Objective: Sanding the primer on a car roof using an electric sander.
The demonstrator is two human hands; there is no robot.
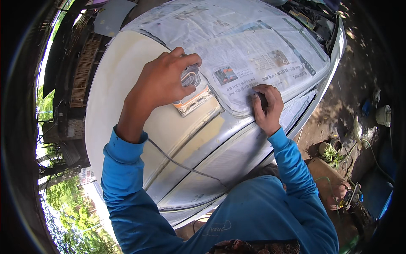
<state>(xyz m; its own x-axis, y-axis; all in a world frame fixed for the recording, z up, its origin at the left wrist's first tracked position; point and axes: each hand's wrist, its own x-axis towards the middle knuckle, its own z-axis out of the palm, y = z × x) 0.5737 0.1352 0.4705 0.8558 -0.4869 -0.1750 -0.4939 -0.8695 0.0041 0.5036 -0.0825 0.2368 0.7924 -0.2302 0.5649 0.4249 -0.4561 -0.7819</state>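
Sander-like tool (196, 100), dark top w/ orange-&-white body, sits on pale car panel (122, 76) nr newspaper edge. L hand (163, 80) grips it from above, fingers wrapped round top, prob. so base lies flat. R hand (269, 109) rests at newspaper's side edge, fingers curled; can't tell if anything's in them; prob. bracing. Newspaper (237, 51) covers what looks like glass, prob. as masking. Panel's matte cream, w/ yellowish patch (207, 137) by seams; cable (186, 165) across it. Beyond: dirt ground (323, 112), plant (332, 157) & white bucket (383, 115) on R, trees (67, 203) lower L
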